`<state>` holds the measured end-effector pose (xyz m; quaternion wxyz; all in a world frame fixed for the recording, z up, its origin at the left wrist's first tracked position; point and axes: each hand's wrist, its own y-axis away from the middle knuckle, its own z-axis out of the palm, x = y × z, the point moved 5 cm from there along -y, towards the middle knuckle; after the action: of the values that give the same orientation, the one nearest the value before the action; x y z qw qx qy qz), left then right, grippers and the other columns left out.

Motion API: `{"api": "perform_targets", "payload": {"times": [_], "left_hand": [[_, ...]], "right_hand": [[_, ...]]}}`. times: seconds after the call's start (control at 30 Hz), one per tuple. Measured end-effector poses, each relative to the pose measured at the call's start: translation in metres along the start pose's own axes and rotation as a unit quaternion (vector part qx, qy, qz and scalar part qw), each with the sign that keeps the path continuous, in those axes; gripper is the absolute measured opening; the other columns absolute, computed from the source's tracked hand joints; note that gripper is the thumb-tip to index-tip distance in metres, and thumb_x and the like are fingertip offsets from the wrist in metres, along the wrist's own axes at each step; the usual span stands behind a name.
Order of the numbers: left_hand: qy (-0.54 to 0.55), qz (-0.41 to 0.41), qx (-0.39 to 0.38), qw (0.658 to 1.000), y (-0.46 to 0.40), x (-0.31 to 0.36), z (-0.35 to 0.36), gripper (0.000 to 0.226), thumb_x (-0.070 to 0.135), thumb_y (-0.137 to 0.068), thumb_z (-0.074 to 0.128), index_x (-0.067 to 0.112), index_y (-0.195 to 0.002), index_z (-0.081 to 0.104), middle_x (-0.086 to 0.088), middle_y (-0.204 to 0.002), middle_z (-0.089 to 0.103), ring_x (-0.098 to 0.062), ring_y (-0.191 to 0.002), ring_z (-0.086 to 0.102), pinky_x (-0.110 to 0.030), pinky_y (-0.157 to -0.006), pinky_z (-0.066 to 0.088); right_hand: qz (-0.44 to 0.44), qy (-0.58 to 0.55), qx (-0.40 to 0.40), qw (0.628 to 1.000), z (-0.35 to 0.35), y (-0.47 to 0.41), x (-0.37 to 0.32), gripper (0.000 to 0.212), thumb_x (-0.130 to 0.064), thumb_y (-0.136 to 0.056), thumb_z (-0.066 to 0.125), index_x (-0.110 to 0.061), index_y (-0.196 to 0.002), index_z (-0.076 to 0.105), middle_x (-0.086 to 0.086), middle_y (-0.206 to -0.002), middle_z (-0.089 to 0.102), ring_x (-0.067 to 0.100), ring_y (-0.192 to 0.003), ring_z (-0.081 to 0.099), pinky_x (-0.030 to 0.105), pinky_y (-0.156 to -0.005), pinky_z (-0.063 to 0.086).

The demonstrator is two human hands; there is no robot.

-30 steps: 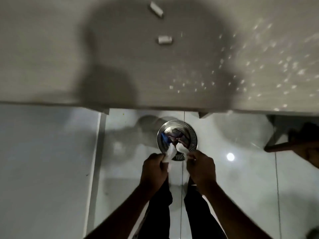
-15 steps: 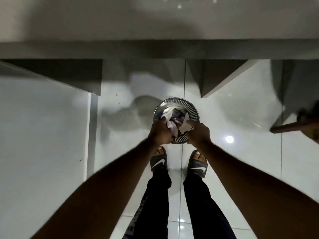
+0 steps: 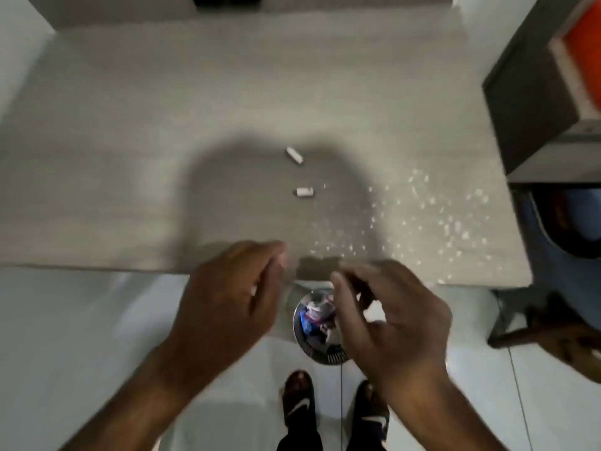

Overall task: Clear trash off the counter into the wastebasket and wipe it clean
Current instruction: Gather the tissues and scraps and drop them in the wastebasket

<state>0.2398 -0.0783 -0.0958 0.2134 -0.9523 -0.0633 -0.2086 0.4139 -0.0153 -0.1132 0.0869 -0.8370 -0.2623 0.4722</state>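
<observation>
both hands have risen from the wastebasket (image 3: 317, 333) at lower centre, left hand (image 3: 227, 297) and right hand (image 3: 393, 320) loosely spread and seemingly empty, so the next move is picking the two white scraps (image 3: 294, 156) mid-frame off the counter (image 3: 130, 157).

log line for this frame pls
left hand: open, empty | right hand: open, empty | wastebasket: holds trash | counter: two white stubs, crumbs remain
</observation>
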Motion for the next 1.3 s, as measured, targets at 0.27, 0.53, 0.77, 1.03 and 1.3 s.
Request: {"api": "perform_targets", "payload": {"times": [0.27,0.53,0.77,1.03,1.3], "left_hand": [[-0.135,0.034,-0.231,0.963,-0.138,-0.046,0.031,0.055,0.014,-0.097,0.05,0.019,-0.151,0.038,-0.019,-0.152,0.042,-0.04,-0.131,0.045,-0.049,-0.11,0.042],[-0.11,-0.005,-0.138,0.984,-0.124,-0.036,0.008,0.021,0.014,-0.099,0.051,0.005,-0.098,0.07,-0.016,-0.102,0.066,-0.034,-0.096,0.063,-0.042,-0.085,0.05],[0.064,-0.102,0.088,0.989,0.041,0.018,0.022,0.018,0.018,-0.096,0.053,0.01,-0.104,0.067,-0.006,-0.098,0.069,-0.014,-0.092,0.062,-0.006,-0.093,0.041],[0.094,-0.358,-0.153,0.916,0.149,-0.029,0.192,0.013,0.007,-0.092,0.059,0.004,-0.098,0.07,-0.015,-0.097,0.071,-0.031,-0.087,0.069,-0.03,-0.075,0.053],[0.053,-0.368,-0.248,0.894,0.16,-0.076,0.294,0.014,0.011,-0.089,0.055,0.006,-0.091,0.068,-0.019,-0.096,0.073,-0.037,-0.089,0.068,-0.034,-0.071,0.051]], "right_hand": [[0.043,0.215,-0.289,0.932,0.062,-0.135,-0.008,0.028,-0.033,-0.093,0.052,-0.019,-0.113,0.067,0.011,-0.114,0.062,0.031,-0.102,0.062,0.04,-0.087,0.054],[-0.003,0.238,-0.269,0.933,0.047,-0.118,-0.024,0.019,-0.017,-0.093,0.053,-0.01,-0.104,0.068,0.008,-0.106,0.064,0.03,-0.1,0.061,0.037,-0.078,0.053],[0.008,-0.006,-0.047,0.999,0.022,0.036,0.0,0.016,-0.016,-0.093,0.056,-0.014,-0.1,0.07,0.002,-0.104,0.066,0.014,-0.099,0.063,0.022,-0.088,0.051],[0.263,0.116,-0.226,0.931,0.107,0.141,0.151,0.016,-0.013,-0.095,0.058,-0.004,-0.102,0.07,0.018,-0.107,0.065,0.036,-0.093,0.065,0.042,-0.078,0.056],[0.328,0.17,-0.341,0.865,0.173,0.165,0.234,0.025,-0.021,-0.089,0.059,-0.011,-0.111,0.066,0.014,-0.109,0.067,0.034,-0.097,0.067,0.038,-0.079,0.057]]}}
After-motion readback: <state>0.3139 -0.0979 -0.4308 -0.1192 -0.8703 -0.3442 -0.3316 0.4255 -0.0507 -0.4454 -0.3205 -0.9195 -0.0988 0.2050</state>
